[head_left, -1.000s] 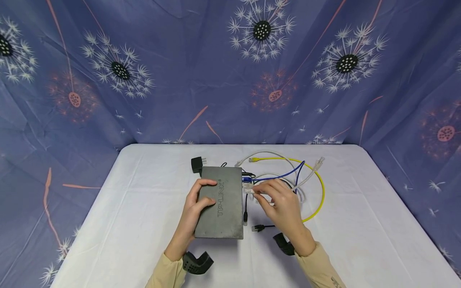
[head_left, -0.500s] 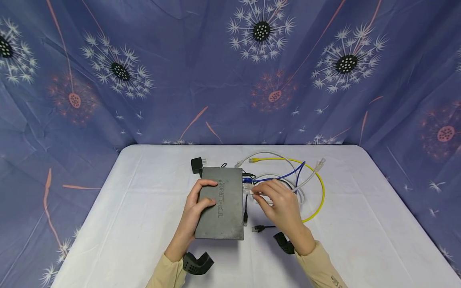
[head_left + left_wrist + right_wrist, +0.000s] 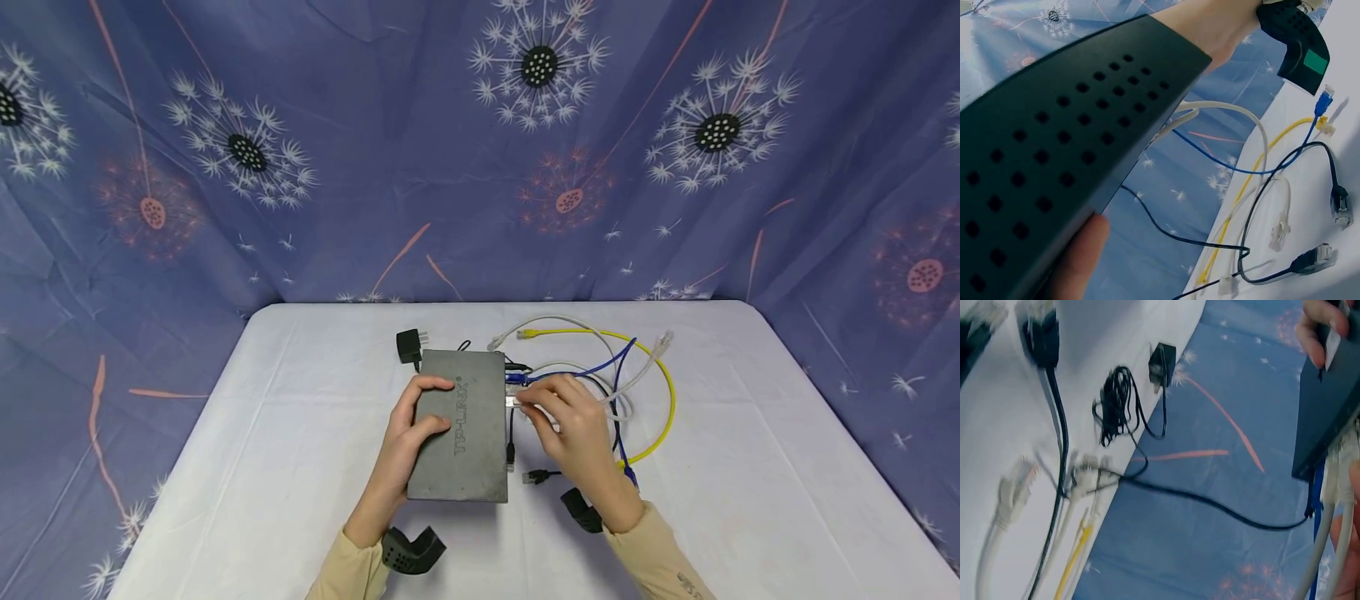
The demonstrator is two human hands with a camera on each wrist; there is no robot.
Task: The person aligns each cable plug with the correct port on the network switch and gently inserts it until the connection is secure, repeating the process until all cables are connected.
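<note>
My left hand [image 3: 412, 425] grips a dark grey TP-LINK network switch [image 3: 472, 458] by its left side, thumb on top. A blue cable's plug [image 3: 515, 378] sits at its right, port side. Just below that, my right hand [image 3: 573, 421] pinches the plug [image 3: 512, 402] of a light grey network cable against the ports. Two light grey cables [image 3: 1327, 519] run from the ports in the right wrist view; the fingers partly hide their plugs. Round holes dot the switch's underside [image 3: 1066, 144] in the left wrist view. A thin black power lead [image 3: 1210, 503] also reaches the switch.
Behind the switch lies a black power adapter [image 3: 409, 345]. A yellow cable [image 3: 672, 400] loops around to the right on the white table [image 3: 750, 500]. Loose black plugs [image 3: 536, 477] and a loose grey plug [image 3: 663, 342] lie near my right hand.
My right hand has shifted slightly left, bringing the grey plug closer against the switch. The blue cable's free end now shows beside the right wrist. My left hand has hardly moved.
</note>
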